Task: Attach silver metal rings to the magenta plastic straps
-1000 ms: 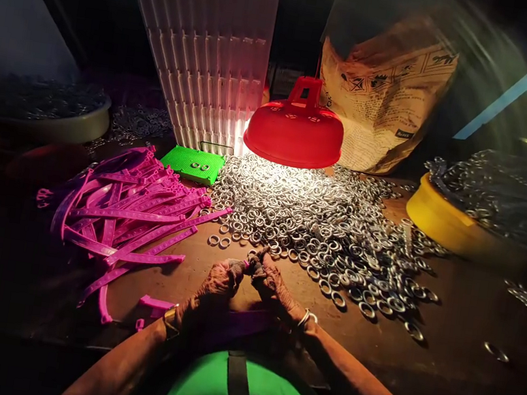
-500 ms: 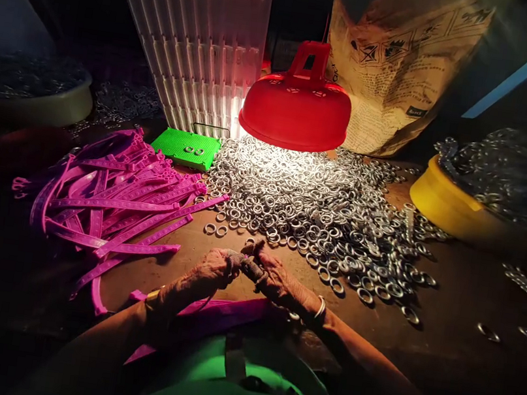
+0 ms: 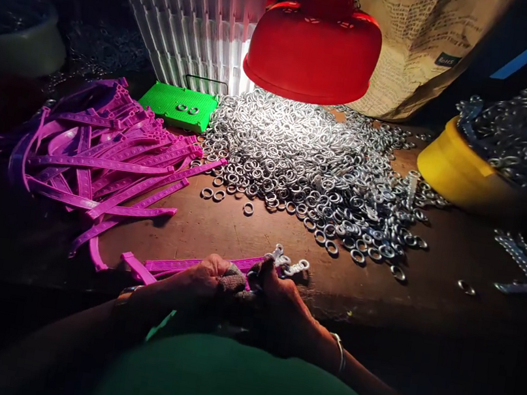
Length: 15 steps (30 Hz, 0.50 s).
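My left hand (image 3: 216, 277) and my right hand (image 3: 281, 296) meet at the table's front edge, low in the view. Both have wrapped or covered fingertips and closed fingers. Whatever they pinch between them is too dark and small to name. Just beyond them lie a few pink strips (image 3: 161, 266) and some silver ringed pieces (image 3: 296, 268). Ahead spreads a big heap of silver rings (image 3: 294, 156), with a lone ring (image 3: 248, 208) at its near edge. To the left is a pile of pink strips (image 3: 100, 163).
A red lamp (image 3: 312, 53) hangs low over the ring heap. Behind stand a ribbed translucent panel (image 3: 196, 16) and a printed paper bag (image 3: 413, 55). A green perforated block (image 3: 173, 105) carries two rings. At the right is a yellow tub (image 3: 456, 167); a pale tub (image 3: 28, 50) is at the left.
The camera view has tilted downward and closer. My hands have come lower, nearer my body, uncovering pink strips and silver pieces beyond them. A lone ring now shows before the heap.
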{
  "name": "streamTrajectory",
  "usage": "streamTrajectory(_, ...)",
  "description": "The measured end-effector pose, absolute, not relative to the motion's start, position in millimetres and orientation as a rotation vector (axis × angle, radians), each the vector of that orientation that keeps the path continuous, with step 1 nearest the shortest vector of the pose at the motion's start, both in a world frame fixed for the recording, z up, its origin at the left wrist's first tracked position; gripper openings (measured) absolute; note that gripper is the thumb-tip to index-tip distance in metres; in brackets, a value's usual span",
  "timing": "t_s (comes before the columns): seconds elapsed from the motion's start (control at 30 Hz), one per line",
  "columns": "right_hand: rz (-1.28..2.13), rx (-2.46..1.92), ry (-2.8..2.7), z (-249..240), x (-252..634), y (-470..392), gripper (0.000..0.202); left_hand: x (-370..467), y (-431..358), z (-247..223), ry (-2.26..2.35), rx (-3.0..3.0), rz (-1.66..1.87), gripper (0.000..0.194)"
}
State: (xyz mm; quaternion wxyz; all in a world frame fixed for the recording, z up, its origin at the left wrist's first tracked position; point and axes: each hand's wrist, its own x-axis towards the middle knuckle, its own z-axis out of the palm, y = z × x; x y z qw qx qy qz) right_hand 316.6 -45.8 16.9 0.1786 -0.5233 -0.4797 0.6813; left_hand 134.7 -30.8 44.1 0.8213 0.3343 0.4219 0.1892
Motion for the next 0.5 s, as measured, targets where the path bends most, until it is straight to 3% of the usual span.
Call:
streamTrajectory(0.07,1.894,-1.519,-1.358,18.7,314.5,-50.2,0.050,137.5,-38.4,41.3,0.863,0.687,0.467,0.049)
streamTrajectory(0.17,1.802,-1.374,-1.578,26.7,313.4,-49.3,0.032,138.7,-45.7,33.5,0.834,0.638,0.580,0.043)
streamTrajectory(0.37,1.690,-1.107,-2.068,38.7,314.0,-34.9,0.016,135.7,-41.0,22.6,0.837,0.568,0.520,0.040)
streamTrajectory(0.5,1.536,-1.159,-2.281,37.5,313.8,-27.0,0.015,137.5,-38.0,33.9,0.723,0.499,0.527,0.031)
